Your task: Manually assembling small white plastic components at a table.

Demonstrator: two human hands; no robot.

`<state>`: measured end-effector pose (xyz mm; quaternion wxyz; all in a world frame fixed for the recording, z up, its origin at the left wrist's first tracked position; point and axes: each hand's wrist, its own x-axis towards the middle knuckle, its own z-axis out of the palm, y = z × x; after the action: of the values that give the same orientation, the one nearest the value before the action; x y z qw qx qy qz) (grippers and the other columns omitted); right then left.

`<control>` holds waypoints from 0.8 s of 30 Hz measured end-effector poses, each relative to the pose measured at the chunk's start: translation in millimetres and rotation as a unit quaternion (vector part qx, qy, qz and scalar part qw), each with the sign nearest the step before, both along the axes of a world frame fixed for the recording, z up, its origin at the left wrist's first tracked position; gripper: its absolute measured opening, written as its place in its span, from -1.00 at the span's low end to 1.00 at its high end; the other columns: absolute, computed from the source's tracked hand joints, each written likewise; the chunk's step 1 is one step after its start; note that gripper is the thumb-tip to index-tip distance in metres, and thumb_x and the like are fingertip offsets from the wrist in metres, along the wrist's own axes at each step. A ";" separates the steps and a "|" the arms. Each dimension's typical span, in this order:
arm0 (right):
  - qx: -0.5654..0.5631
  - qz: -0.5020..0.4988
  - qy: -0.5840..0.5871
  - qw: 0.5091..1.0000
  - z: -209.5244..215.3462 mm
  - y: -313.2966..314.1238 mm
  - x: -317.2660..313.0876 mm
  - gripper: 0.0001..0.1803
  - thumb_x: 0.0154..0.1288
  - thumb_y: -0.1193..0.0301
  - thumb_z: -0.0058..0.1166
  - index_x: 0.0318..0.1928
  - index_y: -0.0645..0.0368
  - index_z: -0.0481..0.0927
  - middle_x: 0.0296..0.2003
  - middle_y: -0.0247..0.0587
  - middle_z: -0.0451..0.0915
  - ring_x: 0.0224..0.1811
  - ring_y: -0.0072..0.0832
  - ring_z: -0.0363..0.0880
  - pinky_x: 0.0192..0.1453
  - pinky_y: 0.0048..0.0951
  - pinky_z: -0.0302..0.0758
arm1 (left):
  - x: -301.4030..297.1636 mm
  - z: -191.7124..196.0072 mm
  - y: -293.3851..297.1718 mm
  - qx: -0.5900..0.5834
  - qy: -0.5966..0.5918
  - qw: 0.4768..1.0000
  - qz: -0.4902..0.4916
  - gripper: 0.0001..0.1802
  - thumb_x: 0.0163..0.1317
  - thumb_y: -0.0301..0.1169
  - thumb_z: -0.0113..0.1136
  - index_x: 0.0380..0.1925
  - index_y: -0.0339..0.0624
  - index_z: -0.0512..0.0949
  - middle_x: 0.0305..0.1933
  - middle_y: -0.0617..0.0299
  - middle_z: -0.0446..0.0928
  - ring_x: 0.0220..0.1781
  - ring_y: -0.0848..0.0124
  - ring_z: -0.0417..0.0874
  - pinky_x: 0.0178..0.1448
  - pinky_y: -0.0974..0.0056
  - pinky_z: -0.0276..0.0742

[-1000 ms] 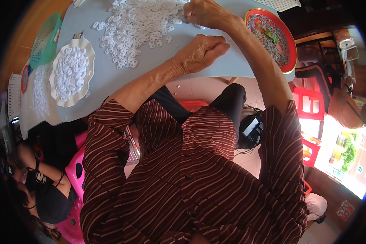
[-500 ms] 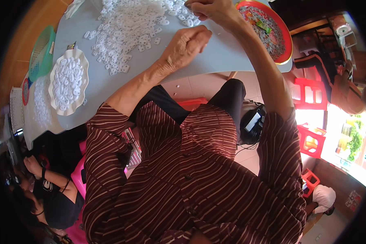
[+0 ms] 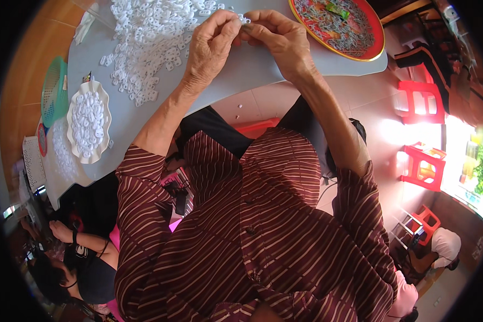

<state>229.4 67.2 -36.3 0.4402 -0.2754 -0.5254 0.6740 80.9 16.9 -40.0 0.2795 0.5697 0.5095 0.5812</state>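
Note:
My left hand (image 3: 209,51) and my right hand (image 3: 287,45) meet fingertip to fingertip over the far part of the grey table (image 3: 172,102). Both are closed in a pinch around a small white plastic piece (image 3: 244,20), partly covered by the fingers. Whether a smaller part is pinched with it is hidden. Left of my left hand spreads a loose heap of white plastic pieces (image 3: 137,48), each with small holes. To the right of my right hand lies a round red tray (image 3: 380,37) with a gold edge, scattered with thin grey parts and a green scrap.
A scalloped white dish (image 3: 107,115) full of white pieces stands at the left, beside a green basket (image 3: 53,91). Red stools (image 3: 421,102) are on the floor to the right. A person in black (image 3: 94,279) sits at lower left; others are at right.
My right hand has come back from the far side, and my left hand has moved left and farther away. Their fingertips now meet at the white piece. The view has shifted slightly.

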 end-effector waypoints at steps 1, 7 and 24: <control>0.018 0.015 -0.021 0.999 0.8 0.4 0.7 -0.80 0.27 0.49 0.10 -0.10 0.27 0.56 -0.35 -0.28 0.64 -0.30 -0.63 0.59 -0.17 -0.61 0.52 | -1.5 0.1 -0.1 0.001 0.014 1.000 0.003 -0.85 0.31 -0.36 0.06 -0.31 -0.23 0.49 -0.55 0.36 0.47 -0.49 0.63 0.45 -0.39 0.47 0.39; 0.099 0.009 -0.111 0.989 7.7 8.4 6.6 -0.84 0.26 0.47 0.10 -0.20 0.29 0.61 -0.41 -0.32 0.63 -0.40 -0.69 0.53 -0.26 -0.63 0.50 | 2.6 0.2 0.3 0.005 0.027 1.000 -0.005 -0.85 0.31 -0.37 0.05 -0.32 -0.23 0.50 -0.54 0.37 0.47 -0.47 0.64 0.43 -0.38 0.48 0.38; 0.481 -0.148 -0.358 0.786 32.5 79.1 55.0 -0.84 0.11 0.44 0.12 -0.32 0.25 0.67 -0.57 -0.19 0.62 -0.53 -0.55 0.60 -0.39 -0.52 0.52 | -0.8 -2.4 2.5 -0.099 -0.182 0.975 -0.075 -0.78 0.33 -0.34 0.03 -0.34 -0.27 0.54 -0.54 0.30 0.48 -0.39 0.56 0.45 -0.19 0.45 0.35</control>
<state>284.4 146.3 -3.8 0.3900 -0.3240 -0.8545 0.1131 80.1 19.4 -42.4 0.4653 0.4604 0.4612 0.5990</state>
